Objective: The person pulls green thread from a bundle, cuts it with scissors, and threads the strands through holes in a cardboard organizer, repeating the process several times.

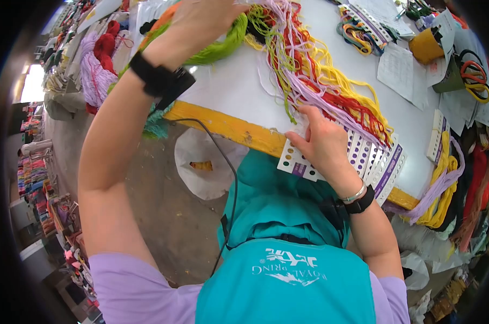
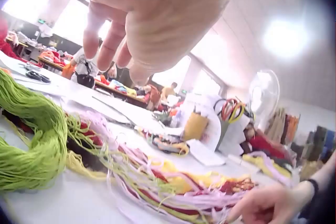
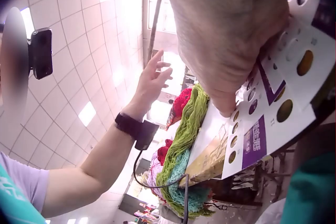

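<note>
On the white table [image 1: 231, 93], right grip [image 1: 326, 141] rests on punched cards [image 1: 386, 168], hold unclear; left grip [image 3: 151, 83] released; apron [image 1: 287, 299] reads "ROYAL".

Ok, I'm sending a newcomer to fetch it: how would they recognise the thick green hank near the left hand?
Find the white table with the yellow front edge. Near the raised left hand, look for a lime-green hank. It is one thick, single-coloured bundle, unlike the thin, mixed-colour strands spread to its right.
</note>
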